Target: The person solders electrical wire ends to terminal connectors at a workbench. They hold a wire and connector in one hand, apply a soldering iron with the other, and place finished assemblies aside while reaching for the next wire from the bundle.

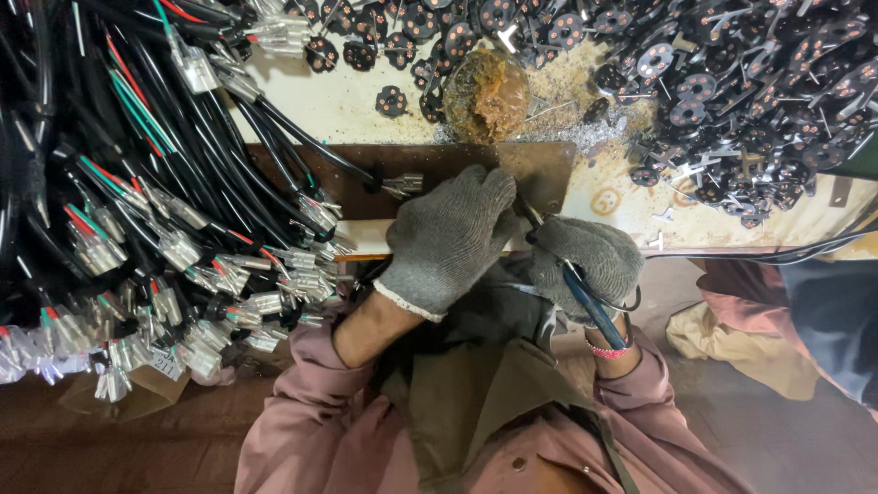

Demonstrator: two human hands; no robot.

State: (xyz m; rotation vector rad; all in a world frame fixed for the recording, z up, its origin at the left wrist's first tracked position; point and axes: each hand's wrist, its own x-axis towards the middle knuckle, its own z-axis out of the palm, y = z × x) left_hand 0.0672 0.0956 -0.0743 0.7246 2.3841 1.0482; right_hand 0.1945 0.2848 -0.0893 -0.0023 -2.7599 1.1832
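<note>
The left hand (448,240) lies flat on the brown plate (540,169) – nearest the cable end (401,185) just to its left – while the right hand (590,265) is clamped on a blue-handled tool (590,306).

Grey knit gloves, pink sleeves, olive apron.

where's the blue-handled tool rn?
Head view, right of centre: the blue-handled tool is gripped in the right hand, its tip angled up toward the brown plate, beside the left hand.
</note>
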